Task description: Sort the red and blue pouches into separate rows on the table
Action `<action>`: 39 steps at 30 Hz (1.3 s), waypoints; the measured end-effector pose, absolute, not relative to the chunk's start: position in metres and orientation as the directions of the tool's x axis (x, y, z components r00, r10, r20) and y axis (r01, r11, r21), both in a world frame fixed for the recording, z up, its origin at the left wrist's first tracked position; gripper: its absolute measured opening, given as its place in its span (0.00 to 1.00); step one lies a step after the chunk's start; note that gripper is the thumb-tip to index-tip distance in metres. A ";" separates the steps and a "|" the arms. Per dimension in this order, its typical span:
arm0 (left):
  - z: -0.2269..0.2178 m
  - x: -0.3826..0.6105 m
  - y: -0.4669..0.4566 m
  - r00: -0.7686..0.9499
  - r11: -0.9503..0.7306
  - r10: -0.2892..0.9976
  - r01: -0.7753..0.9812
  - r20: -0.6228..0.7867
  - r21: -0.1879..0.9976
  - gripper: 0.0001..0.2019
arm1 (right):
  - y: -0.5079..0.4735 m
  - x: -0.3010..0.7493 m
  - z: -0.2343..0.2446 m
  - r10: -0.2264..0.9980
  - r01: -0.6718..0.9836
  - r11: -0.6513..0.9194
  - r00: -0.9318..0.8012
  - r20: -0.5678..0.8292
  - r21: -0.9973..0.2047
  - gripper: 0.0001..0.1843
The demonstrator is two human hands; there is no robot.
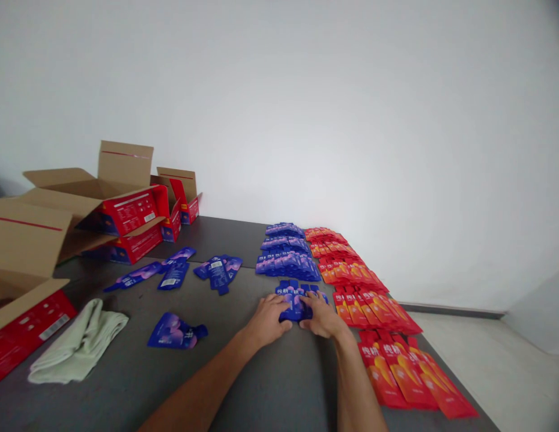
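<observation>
Both my hands rest on a small overlapping row of blue pouches (299, 296) lying on the dark grey table (270, 384). My left hand (266, 321) presses the row's left end, thumb and fingers closed against the pouches. My right hand (322, 317) holds the right end, fingers bent over them. Behind this row lie three more rows of blue pouches (286, 255). To the right runs a long column of red pouches (360, 282) reaching the near edge.
Loose blue pouches (176, 332) lie scattered at centre left (218, 270). A folded pale green cloth (78, 348) sits near left. Open red-and-brown cartons (121, 210) crowd the left side, one (22, 312) at the near left edge. A white wall stands behind.
</observation>
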State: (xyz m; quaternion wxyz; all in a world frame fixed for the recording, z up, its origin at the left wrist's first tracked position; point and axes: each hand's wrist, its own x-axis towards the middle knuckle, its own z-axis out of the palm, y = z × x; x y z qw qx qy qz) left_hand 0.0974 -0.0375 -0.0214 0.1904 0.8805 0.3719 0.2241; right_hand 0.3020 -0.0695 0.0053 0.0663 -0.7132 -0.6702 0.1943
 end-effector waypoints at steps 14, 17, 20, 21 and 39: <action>-0.022 0.019 0.014 0.110 -0.190 0.932 0.960 0.346 0.207 0.23 | -0.044 0.190 -0.018 0.906 0.797 0.303 -0.070 0.418 -0.523 0.21; -0.030 0.005 0.017 0.078 -0.131 0.963 0.971 0.256 0.200 0.24 | -0.045 0.180 -0.023 0.895 0.782 0.341 -0.100 0.434 -0.522 0.22; -0.031 0.003 0.010 0.099 -0.140 0.971 0.973 0.217 0.182 0.22 | -0.045 0.177 -0.025 0.893 0.782 0.356 -0.123 0.433 -0.512 0.22; -0.029 0.004 0.006 0.117 -0.157 0.968 0.972 0.220 0.176 0.21 | -0.045 0.176 -0.025 0.894 0.783 0.357 -0.128 0.430 -0.508 0.22; -0.022 -0.008 0.005 0.319 -0.332 0.942 0.929 0.103 0.164 0.21 | -0.049 0.171 -0.027 0.889 0.759 0.389 -0.160 0.430 -0.522 0.21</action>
